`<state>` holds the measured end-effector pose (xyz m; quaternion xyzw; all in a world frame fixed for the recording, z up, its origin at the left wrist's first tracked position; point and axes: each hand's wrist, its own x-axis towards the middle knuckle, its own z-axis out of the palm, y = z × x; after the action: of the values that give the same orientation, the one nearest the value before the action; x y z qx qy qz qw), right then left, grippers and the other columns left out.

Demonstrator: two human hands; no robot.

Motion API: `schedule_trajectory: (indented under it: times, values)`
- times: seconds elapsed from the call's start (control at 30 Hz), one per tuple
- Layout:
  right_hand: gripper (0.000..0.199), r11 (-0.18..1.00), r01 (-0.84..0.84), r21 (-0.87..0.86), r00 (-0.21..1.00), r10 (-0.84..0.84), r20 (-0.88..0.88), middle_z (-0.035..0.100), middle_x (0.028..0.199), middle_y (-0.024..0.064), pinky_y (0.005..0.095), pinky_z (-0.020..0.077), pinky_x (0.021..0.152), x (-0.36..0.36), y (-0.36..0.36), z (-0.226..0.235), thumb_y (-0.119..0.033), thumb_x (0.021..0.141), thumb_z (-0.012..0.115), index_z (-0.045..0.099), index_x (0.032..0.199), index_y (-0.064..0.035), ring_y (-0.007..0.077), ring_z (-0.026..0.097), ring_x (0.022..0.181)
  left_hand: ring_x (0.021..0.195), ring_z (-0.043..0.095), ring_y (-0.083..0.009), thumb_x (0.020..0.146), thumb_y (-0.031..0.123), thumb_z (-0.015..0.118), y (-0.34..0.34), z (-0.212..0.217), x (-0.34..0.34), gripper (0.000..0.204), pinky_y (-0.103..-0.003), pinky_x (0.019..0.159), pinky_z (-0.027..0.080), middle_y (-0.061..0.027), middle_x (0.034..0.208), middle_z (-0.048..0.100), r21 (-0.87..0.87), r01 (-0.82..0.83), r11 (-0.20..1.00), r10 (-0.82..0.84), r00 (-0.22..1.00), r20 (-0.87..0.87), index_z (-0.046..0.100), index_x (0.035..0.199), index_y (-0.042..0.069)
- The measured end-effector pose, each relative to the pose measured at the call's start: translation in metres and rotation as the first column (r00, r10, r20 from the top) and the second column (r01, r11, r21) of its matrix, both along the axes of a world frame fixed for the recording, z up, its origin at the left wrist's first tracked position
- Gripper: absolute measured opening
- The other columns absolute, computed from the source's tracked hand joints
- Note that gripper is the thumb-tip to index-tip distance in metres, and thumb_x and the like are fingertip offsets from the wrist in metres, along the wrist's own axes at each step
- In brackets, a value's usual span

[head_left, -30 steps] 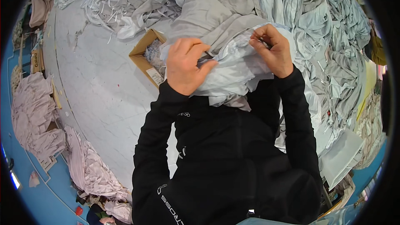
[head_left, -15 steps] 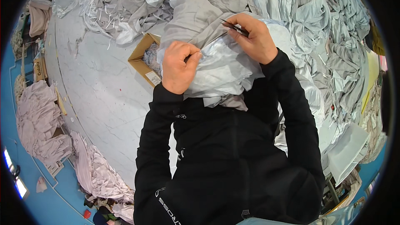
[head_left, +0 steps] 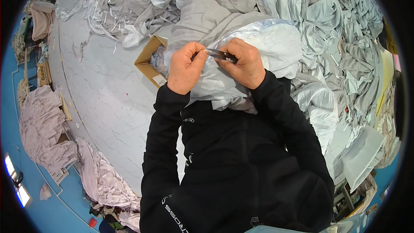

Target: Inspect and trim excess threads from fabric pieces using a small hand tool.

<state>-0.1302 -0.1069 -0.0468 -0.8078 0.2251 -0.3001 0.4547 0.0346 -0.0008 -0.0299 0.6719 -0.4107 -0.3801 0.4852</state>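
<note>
Head view: I've got one left hand (head_left: 185, 69) pinching pale fabric (head_left: 213, 82) toward the desk's (head_left: 112, 103) near edge; right hand (head_left: 243, 64) grips black snips (head_left: 225, 56), tips at the left fingertips. One cardboard box (head_left: 147, 70), white label (head_left: 159, 80), just left. Cloth heaps (head_left: 323, 4) crowd far, right edges. White sleeve lettering (head_left: 173, 216).

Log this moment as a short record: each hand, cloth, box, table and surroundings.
Left hand: pinching pale cloth
Right hand: gripping small dark hand tool, tip at the left hand's pinch
Cloth: loosely bunched under both hands
Box: open, cardboard, left of the left hand, pale contents
Table: white, grey-veined
Surroundings: fabric heap, grey and pale blue, beyond and rightward
</note>
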Motion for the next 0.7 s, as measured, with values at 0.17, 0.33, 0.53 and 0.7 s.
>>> schedule_trajectory:
  times: [0.17, 0.33, 0.53, 0.7]
  values:
    - [0.013, 1.000, -0.020, -0.003, 0.999, 0.020, -0.026, 0.056, 0.071, 0.0055, 0.0292, 0.0421, 0.057, -0.005, 0.000, -0.001, -0.001, 0.075, 0.072, 0.062, 0.083, -0.0006, 0.0156, 0.052, 0.063, 0.061, 0.044, -0.0031, 0.093, 0.010, 0.062, -0.001, -0.002, -0.002, 0.013, -0.023, 0.053, 0.037, 0.0035, 0.065, 0.053, -0.005, -0.038, 0.999, 0.038, 0.999, -0.017, 0.061, 0.089, -0.002]
    - [0.010, 0.769, -0.037, 0.638, 0.999, 0.043, 0.007, 0.050, 0.069, -0.0058, 0.0222, 0.0328, 0.056, -0.008, 0.003, 0.006, -0.007, 0.086, 0.065, 0.059, 0.081, -0.0016, 0.0024, 0.039, 0.066, 0.062, 0.046, -0.0046, 0.093, 0.010, 0.063, 0.001, -0.001, 0.000, 0.012, -0.024, 0.055, 0.039, 0.0018, 0.069, 0.056, 0.004, -0.037, 0.999, 0.037, 0.999, 0.010, 0.062, 0.089, -0.001]
    - [0.010, 0.768, -0.040, 0.639, 0.999, 0.023, 0.035, 0.050, 0.071, -0.0070, 0.0212, 0.0314, 0.056, -0.010, 0.002, 0.012, -0.006, 0.087, 0.064, 0.058, 0.080, -0.0019, 0.0017, 0.038, 0.064, 0.074, 0.059, -0.0194, 0.076, 0.003, 0.073, -0.005, 0.011, -0.015, 0.017, -0.032, 0.065, 0.046, -0.0045, 0.086, 0.063, -0.344, -0.063, 0.937, 0.222, 0.867, 0.446, 0.067, 0.091, 0.004]
    - [0.010, 0.808, -0.045, 0.588, 0.998, 0.015, 0.056, 0.050, 0.071, -0.0065, 0.0209, 0.0321, 0.057, -0.008, 0.009, 0.024, -0.005, 0.087, 0.064, 0.057, 0.080, -0.0020, 0.0019, 0.039, 0.065, 0.076, 0.058, -0.0260, 0.063, -0.001, 0.076, -0.008, 0.011, -0.029, 0.027, -0.035, 0.065, 0.048, -0.0057, 0.084, 0.060, -0.427, 0.150, 0.892, 0.229, 0.663, 0.712, 0.069, 0.088, 0.007]
